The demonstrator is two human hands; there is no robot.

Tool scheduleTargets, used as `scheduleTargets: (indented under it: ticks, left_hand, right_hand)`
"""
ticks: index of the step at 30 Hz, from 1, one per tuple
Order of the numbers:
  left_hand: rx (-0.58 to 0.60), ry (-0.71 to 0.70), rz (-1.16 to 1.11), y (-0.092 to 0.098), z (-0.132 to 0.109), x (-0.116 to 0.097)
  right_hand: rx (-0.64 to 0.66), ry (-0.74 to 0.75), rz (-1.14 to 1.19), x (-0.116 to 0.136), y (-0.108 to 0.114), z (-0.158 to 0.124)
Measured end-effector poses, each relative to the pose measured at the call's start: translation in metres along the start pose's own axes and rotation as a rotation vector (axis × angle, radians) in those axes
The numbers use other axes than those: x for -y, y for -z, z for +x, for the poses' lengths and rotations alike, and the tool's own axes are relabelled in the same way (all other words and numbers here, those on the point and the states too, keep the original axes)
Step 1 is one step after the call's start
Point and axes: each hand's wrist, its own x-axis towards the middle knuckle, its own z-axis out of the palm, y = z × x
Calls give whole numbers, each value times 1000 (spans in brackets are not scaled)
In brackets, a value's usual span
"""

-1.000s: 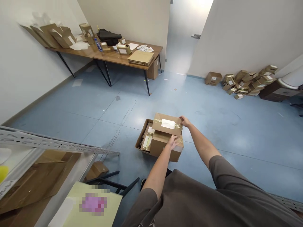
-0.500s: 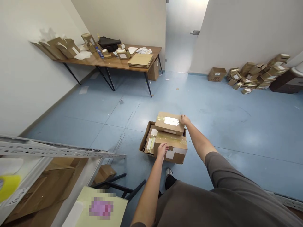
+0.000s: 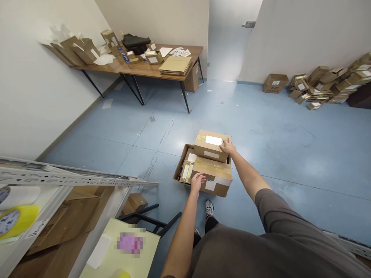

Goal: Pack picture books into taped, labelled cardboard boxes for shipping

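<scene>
One brown rectangular cardboard box with white labels [image 3: 209, 148], at the far side of an open brown cardboard carton [image 3: 179, 166] on glossy blue flooring [image 3: 269, 143]; right hand [image 3: 228, 146] spread over its right end. Just nearer, one larger brown taped cardboard box [image 3: 214, 178]; left hand [image 3: 198, 181] at its left near face, fingers loosely curled, contact impossible to tell.

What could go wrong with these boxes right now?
The upper box might slide or tip: only the right hand touches it, while the left hand is down by the lower box.
The lower box rises above the rim of the open carton, so a knock could perhaps shift it.
If it tipped out, it might hit the nearby shoe.
</scene>
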Motion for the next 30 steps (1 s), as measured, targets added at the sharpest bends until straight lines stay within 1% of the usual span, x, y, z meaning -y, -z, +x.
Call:
scheduleTargets:
  ticks: [2, 7, 10, 12, 14, 16, 18, 21, 24, 27, 30]
  left_hand:
    - [-10, -1, -9, -1, -1, -1]
    - [-27, -10, 8, 0, -3, -2]
    - [-40, -24, -8, 3, -5, -8]
    - [-47, -30, -38, 5, -7, -14]
    - [-45, -59, -72, 7, -10, -24]
    - [-41, -116, -104, 11, -16, -37]
    - [-38, -191, -138, 19, -24, -51]
    - [-28, -289, -199, 42, -43, -70]
    - [-37, -385, -266, 78, -68, -79]
    - [-92, -451, -322, 122, -101, -74]
    - [-172, -474, -370, 173, -141, -56]
  right_hand:
    - [-8, 0, -8, 0, -1, -3]
    - [-88, 19, -30, -3, 1, -11]
    - [-125, 58, -30, 2, 5, -22]
    - [-154, 91, -21, 11, 8, -34]
    - [-173, 123, 6, 26, 10, -49]
    - [-185, 168, 51, 45, 10, -68]
    - [-196, 236, 103, 70, 7, -90]
    - [-217, 368, 166, 111, -1, -127]
    - [-246, 478, 203, 154, -16, -169]
    - [-258, 581, 236, 196, -39, -216]
    - [-215, 698, 269, 236, -69, -269]
